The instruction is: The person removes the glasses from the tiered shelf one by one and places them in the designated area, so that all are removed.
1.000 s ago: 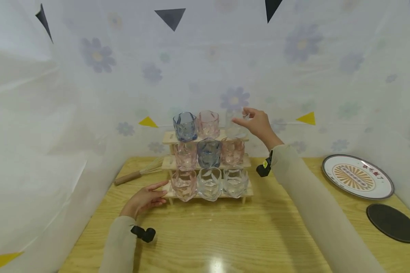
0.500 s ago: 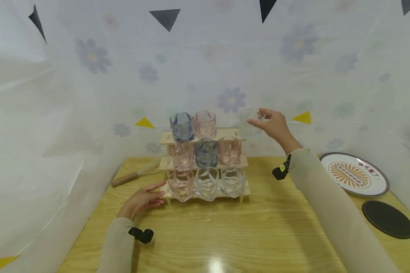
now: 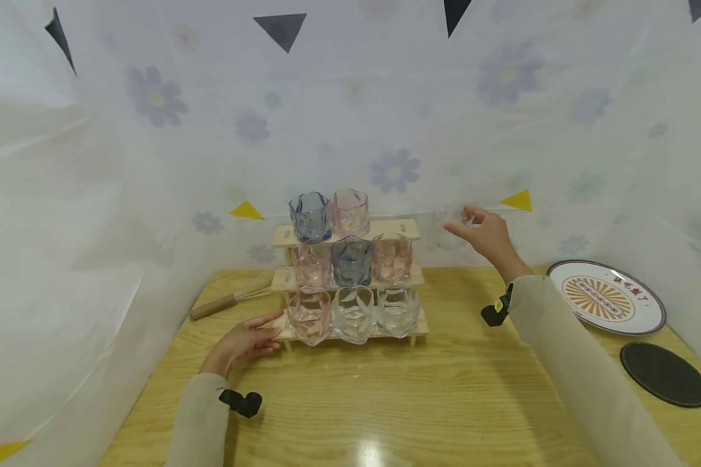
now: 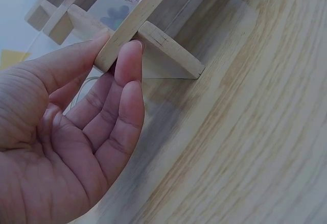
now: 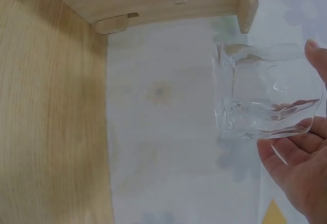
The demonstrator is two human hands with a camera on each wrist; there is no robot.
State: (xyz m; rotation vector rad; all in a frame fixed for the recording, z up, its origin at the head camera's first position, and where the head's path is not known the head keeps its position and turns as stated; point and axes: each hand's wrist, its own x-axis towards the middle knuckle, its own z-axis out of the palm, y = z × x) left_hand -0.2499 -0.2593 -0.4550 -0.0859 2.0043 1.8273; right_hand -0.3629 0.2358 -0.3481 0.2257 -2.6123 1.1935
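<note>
- Right hand [image 3: 487,235] fingers [image 5: 286,155] curled round a clear glass [image 5: 263,92], held in the air right of the wooden rack [image 3: 394,228].
- Left hand [image 3: 242,344] fingers [image 4: 127,71] straight, together, touching the rack's bottom-left corner on the surface [image 3: 385,402].

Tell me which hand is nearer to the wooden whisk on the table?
Left. The left hand rests at the tiered wooden rack's left end, just right of the whisk; the right hand holds a clear glass beyond the rack.
</note>
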